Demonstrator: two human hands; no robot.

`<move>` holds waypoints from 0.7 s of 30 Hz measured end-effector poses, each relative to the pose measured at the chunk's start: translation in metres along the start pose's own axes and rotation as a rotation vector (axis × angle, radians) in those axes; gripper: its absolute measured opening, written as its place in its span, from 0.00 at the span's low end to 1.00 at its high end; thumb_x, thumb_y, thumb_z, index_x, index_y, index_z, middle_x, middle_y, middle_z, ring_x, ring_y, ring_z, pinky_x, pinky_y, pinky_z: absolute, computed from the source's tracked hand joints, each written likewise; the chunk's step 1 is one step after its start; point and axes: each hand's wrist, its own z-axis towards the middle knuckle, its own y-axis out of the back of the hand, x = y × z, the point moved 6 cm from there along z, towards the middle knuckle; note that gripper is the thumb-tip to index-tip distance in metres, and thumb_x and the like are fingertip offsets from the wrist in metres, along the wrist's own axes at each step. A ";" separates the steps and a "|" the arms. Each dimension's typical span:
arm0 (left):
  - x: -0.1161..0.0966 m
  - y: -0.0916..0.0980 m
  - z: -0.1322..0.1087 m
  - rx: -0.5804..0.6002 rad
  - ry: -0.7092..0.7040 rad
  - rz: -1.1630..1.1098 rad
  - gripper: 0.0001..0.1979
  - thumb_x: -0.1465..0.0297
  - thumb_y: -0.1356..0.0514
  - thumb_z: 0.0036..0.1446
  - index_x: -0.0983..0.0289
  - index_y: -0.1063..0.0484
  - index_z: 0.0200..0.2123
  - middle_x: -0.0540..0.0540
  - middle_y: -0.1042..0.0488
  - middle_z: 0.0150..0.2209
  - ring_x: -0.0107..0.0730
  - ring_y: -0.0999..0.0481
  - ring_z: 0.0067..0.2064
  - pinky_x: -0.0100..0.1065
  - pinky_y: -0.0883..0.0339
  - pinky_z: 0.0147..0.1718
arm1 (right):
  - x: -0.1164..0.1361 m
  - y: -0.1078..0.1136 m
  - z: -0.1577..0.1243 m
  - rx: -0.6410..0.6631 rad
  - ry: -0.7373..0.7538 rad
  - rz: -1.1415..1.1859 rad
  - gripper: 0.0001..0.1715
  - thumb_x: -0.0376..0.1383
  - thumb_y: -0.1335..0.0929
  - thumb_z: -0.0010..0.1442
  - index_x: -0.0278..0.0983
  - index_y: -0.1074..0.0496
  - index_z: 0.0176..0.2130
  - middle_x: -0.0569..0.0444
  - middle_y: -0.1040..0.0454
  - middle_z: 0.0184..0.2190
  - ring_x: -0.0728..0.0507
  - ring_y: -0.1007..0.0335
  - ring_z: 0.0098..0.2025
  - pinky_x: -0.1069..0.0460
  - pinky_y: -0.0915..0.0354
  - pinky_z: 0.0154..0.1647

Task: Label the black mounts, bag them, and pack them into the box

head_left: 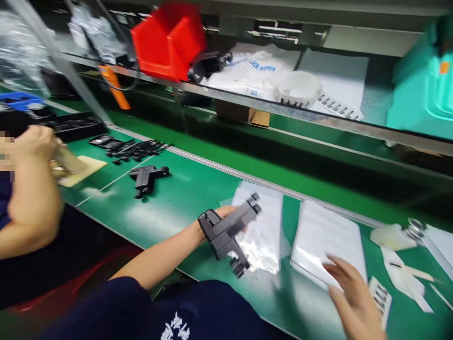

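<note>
My left hand [227, 212] is closed around a black T-shaped plastic part [226, 234] with small knobs at its ends, held above the bench. Most of my fingers are hidden behind that part. Beneath it lies a clear plastic bag [264, 236]. My right hand [354, 297] is open, its fingers apart and slightly blurred, over the near edge of a stack of flat white bags or sheets [329, 236]. A label sheet with black marks [380, 300] lies partly behind this hand. A second black T-shaped part [146, 179] rests on the bench to the left.
At left a co-worker's arm [33, 198] leans over a yellowish pad [83, 171]. Several thin black parts [136, 148] lie behind. To the right are a small bottle [392, 236] and a knife-like tool [414, 271]. Overhead, a shelf holds red bins [170, 42] and a label roll [299, 87].
</note>
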 end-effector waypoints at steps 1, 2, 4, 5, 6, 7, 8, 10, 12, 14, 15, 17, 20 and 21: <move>0.011 -0.029 0.011 0.182 0.102 -0.072 0.29 0.48 0.37 0.48 0.67 0.23 0.42 0.57 0.23 0.28 0.33 0.27 0.25 0.32 0.35 0.25 | 0.006 -0.007 -0.010 0.066 -0.015 0.028 0.32 0.58 0.30 0.54 0.51 0.32 0.55 0.48 0.28 0.52 0.37 0.26 0.46 0.45 0.26 0.38; 0.020 -0.053 0.019 0.319 0.188 -0.097 0.26 0.49 0.33 0.44 0.67 0.22 0.36 0.55 0.23 0.25 0.32 0.27 0.24 0.31 0.36 0.24 | 0.011 -0.018 -0.017 0.155 -0.029 0.066 0.37 0.60 0.30 0.51 0.49 0.32 0.56 0.47 0.28 0.52 0.37 0.25 0.45 0.45 0.26 0.37; 0.036 -0.085 0.028 0.455 0.289 -0.107 0.24 0.50 0.30 0.39 0.65 0.22 0.29 0.53 0.24 0.23 0.32 0.28 0.23 0.30 0.37 0.23 | 0.014 -0.046 -0.027 0.394 -0.102 0.183 0.38 0.57 0.30 0.52 0.44 0.32 0.57 0.46 0.27 0.51 0.38 0.26 0.45 0.48 0.27 0.36; 0.042 -0.096 0.029 0.485 0.321 -0.134 0.24 0.49 0.31 0.40 0.65 0.23 0.29 0.53 0.23 0.24 0.33 0.26 0.24 0.30 0.36 0.24 | 0.012 -0.056 -0.029 0.455 -0.145 0.209 0.33 0.54 0.29 0.53 0.42 0.29 0.53 0.47 0.25 0.47 0.39 0.26 0.44 0.49 0.28 0.36; 0.047 -0.103 0.026 0.516 0.358 -0.189 0.26 0.48 0.32 0.41 0.65 0.22 0.32 0.54 0.22 0.26 0.34 0.25 0.26 0.31 0.34 0.26 | 0.008 -0.063 -0.032 0.478 -0.193 0.231 0.27 0.51 0.29 0.53 0.41 0.27 0.49 0.48 0.24 0.44 0.40 0.26 0.43 0.50 0.29 0.36; 0.051 -0.108 0.022 0.536 0.393 -0.270 0.28 0.46 0.34 0.43 0.65 0.23 0.35 0.56 0.20 0.29 0.37 0.23 0.29 0.33 0.31 0.29 | 0.002 -0.066 -0.034 0.454 -0.239 0.241 0.22 0.49 0.29 0.53 0.40 0.25 0.45 0.49 0.24 0.40 0.41 0.27 0.41 0.50 0.30 0.36; 0.054 -0.110 0.017 0.530 0.416 -0.370 0.30 0.44 0.36 0.46 0.66 0.23 0.39 0.58 0.20 0.32 0.40 0.21 0.32 0.35 0.30 0.33 | -0.005 -0.065 -0.037 0.392 -0.282 0.252 0.20 0.48 0.28 0.53 0.40 0.24 0.41 0.50 0.23 0.37 0.41 0.27 0.40 0.50 0.31 0.37; 0.057 -0.106 0.007 0.441 0.404 -0.562 0.35 0.42 0.42 0.50 0.69 0.26 0.43 0.62 0.20 0.36 0.44 0.20 0.37 0.37 0.29 0.38 | -0.018 -0.059 -0.046 0.222 -0.368 0.272 0.18 0.48 0.29 0.52 0.39 0.25 0.39 0.51 0.24 0.35 0.42 0.28 0.37 0.50 0.32 0.35; 0.058 -0.092 0.002 0.278 0.310 -0.612 0.37 0.40 0.45 0.52 0.69 0.29 0.48 0.63 0.21 0.38 0.44 0.20 0.39 0.37 0.29 0.36 | -0.026 -0.052 -0.057 0.061 -0.430 0.241 0.18 0.48 0.30 0.54 0.39 0.26 0.39 0.52 0.25 0.32 0.43 0.30 0.32 0.50 0.33 0.32; 0.057 -0.074 0.000 0.108 0.206 -0.510 0.36 0.42 0.42 0.52 0.67 0.31 0.50 0.62 0.22 0.39 0.43 0.21 0.38 0.34 0.31 0.32 | -0.023 -0.049 -0.063 -0.033 -0.404 0.162 0.15 0.46 0.30 0.55 0.39 0.26 0.37 0.53 0.26 0.31 0.44 0.31 0.31 0.49 0.33 0.33; 0.055 -0.066 0.000 0.034 0.159 -0.424 0.34 0.44 0.40 0.51 0.66 0.31 0.49 0.60 0.23 0.39 0.41 0.22 0.38 0.32 0.32 0.31 | -0.018 -0.050 -0.063 -0.043 -0.355 0.122 0.13 0.45 0.30 0.55 0.40 0.26 0.36 0.53 0.27 0.31 0.43 0.30 0.33 0.48 0.32 0.35; 0.046 -0.051 0.001 -0.061 0.068 -0.245 0.32 0.46 0.34 0.47 0.66 0.30 0.45 0.57 0.24 0.37 0.38 0.25 0.37 0.31 0.34 0.32 | -0.007 -0.054 -0.061 -0.007 -0.235 0.090 0.11 0.44 0.28 0.53 0.41 0.25 0.35 0.52 0.26 0.34 0.41 0.29 0.38 0.47 0.32 0.41; 0.028 -0.036 0.000 -0.117 -0.070 -0.029 0.32 0.45 0.35 0.46 0.67 0.29 0.42 0.56 0.26 0.37 0.38 0.28 0.39 0.31 0.36 0.36 | -0.006 -0.062 -0.056 0.056 -0.218 0.226 0.21 0.52 0.28 0.52 0.41 0.26 0.40 0.51 0.26 0.36 0.42 0.28 0.37 0.47 0.31 0.39; 0.022 -0.031 -0.002 -0.148 -0.117 0.041 0.33 0.44 0.37 0.47 0.66 0.29 0.43 0.56 0.27 0.37 0.40 0.29 0.40 0.32 0.36 0.38 | -0.012 -0.066 -0.054 0.082 -0.287 0.314 0.26 0.57 0.31 0.53 0.40 0.27 0.40 0.52 0.27 0.32 0.43 0.29 0.32 0.49 0.31 0.34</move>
